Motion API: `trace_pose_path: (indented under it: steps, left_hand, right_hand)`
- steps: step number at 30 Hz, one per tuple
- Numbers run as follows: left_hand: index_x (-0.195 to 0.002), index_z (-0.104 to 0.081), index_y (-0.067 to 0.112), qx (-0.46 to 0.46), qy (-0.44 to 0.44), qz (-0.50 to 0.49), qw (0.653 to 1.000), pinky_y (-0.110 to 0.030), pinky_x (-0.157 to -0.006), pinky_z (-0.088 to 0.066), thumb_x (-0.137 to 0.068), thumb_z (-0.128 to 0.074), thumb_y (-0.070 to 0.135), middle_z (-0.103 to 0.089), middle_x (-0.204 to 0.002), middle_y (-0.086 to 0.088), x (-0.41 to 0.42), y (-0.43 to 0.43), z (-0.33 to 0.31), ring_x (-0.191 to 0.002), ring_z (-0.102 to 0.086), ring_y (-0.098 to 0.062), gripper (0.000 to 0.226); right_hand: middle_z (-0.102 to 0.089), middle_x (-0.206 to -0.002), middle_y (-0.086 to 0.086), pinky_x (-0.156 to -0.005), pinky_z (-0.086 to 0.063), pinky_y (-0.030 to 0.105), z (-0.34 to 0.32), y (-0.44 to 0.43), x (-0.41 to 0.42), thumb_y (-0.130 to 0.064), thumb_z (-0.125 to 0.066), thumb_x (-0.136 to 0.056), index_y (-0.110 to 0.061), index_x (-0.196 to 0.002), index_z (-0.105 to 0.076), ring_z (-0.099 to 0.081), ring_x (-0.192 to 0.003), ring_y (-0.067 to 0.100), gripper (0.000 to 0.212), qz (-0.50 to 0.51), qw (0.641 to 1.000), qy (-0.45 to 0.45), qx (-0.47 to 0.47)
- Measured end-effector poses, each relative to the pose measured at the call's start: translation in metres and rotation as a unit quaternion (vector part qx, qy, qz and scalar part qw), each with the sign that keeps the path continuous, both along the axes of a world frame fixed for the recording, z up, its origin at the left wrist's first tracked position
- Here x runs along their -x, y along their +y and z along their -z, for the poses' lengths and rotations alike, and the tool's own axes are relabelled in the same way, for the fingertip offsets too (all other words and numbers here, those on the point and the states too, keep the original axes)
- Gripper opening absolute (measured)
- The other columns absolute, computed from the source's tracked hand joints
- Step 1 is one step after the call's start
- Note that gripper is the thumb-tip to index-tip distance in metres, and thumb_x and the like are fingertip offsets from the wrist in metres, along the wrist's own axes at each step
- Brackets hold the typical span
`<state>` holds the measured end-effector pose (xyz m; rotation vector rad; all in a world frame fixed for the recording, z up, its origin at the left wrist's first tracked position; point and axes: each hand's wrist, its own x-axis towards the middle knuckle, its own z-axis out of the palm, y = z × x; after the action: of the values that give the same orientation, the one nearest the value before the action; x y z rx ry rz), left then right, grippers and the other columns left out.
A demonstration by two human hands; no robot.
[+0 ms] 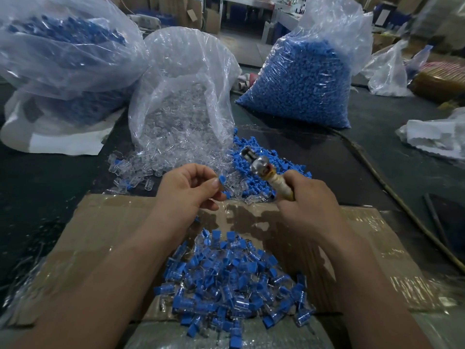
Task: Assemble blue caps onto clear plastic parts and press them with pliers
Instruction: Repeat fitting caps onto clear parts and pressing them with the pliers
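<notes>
Capped parts (226, 280) heap on cardboard (100, 222) over dark table (377, 147); left hand (186, 190) pinches, seemingly, blue cap (222, 180); right hand (307, 200) grips pliers (261, 167)

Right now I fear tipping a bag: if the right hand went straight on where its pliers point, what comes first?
Likely the loose blue caps past the pliers the right hand grips, before the clear-parts bag; depth unclear.

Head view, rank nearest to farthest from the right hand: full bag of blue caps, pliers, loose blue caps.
1. pliers: gripped in the right hand, head pointing up and left.
2. loose blue caps: spilled just ahead of the hand, slightly left.
3. full bag of blue caps: standing at the back, well beyond the spill.
</notes>
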<state>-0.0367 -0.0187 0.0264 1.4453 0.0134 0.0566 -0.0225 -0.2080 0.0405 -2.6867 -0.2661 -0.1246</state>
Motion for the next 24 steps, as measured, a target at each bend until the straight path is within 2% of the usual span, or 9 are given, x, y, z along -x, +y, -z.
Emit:
trace_pose_path:
  steps: [2,9,24]
  left_hand:
    - [-0.075,-0.056,0.008,-0.008,-0.013,-0.013,1.0,-0.017,-0.051,-0.052,-0.084,-0.053,-0.005,-0.063,-0.06,0.001,0.0,0.0,0.001,-0.057,-0.064,-0.007,0.017]
    - [-0.076,-0.057,0.011,-0.028,-0.061,-0.036,0.997,-0.017,-0.054,-0.052,-0.084,-0.053,-0.005,-0.065,-0.06,0.005,0.002,-0.002,0.001,-0.06,-0.063,-0.006,0.019]
    - [-0.074,-0.058,0.014,-0.047,-0.094,-0.05,0.993,-0.016,-0.053,-0.05,-0.082,-0.057,-0.004,-0.065,-0.061,0.008,0.003,-0.002,0.002,-0.057,-0.06,-0.003,0.02]
  right_hand:
    - [-0.044,-0.068,-0.009,-0.05,-0.022,0.026,0.001,0.0,0.0,-0.014,-0.053,-0.081,-0.03,-0.073,-0.035,-0.039,-0.059,0.007,0.025,0.002,1.0,0.007,-0.025]
    - [-0.041,-0.08,-0.011,-0.053,-0.024,0.024,0.004,0.008,0.004,-0.015,-0.055,-0.079,-0.027,-0.09,-0.039,-0.039,-0.068,0.005,0.022,-0.043,0.998,0.013,-0.039]
    - [-0.04,-0.081,-0.013,-0.057,-0.024,0.02,0.006,0.013,0.007,-0.02,-0.057,-0.08,-0.028,-0.089,-0.038,-0.038,-0.073,0.002,0.023,-0.095,0.995,0.024,-0.011]
